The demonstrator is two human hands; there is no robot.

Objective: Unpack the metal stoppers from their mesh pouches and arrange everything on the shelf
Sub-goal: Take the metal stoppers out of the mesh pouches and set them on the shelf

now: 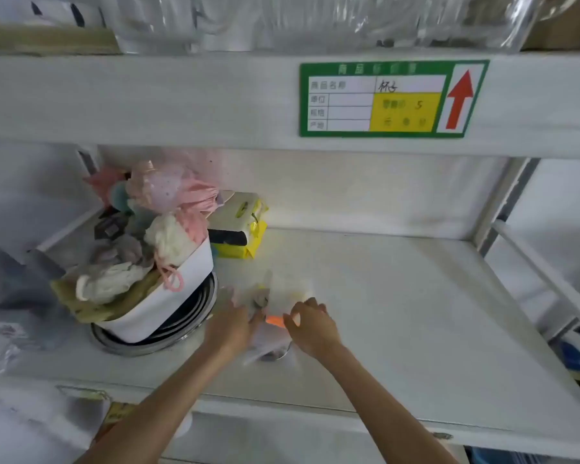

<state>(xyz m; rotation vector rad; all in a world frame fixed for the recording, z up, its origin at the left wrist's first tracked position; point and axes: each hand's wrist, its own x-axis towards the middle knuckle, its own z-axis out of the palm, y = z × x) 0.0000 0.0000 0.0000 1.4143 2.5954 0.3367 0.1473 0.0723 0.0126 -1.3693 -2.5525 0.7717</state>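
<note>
Both hands work a pale mesh pouch [265, 339] on the shelf [399, 313], just right of the white tub [181, 289]. The left hand [230, 324] pinches its edge; the right hand [310, 326] pinches an orange tag [274, 320]. A metal stopper [277, 354] shows beneath, blurred.

White shelf [399, 296]; green, yellow label [392, 98], red arrow; pink dotted pouches [168, 189]

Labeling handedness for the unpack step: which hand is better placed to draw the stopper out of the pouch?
Probably right. The right hand pinches at the orange tag by the pouch opening, while the left hand steadies the mesh. The metal stopper shows below, nearer the right hand.
</note>
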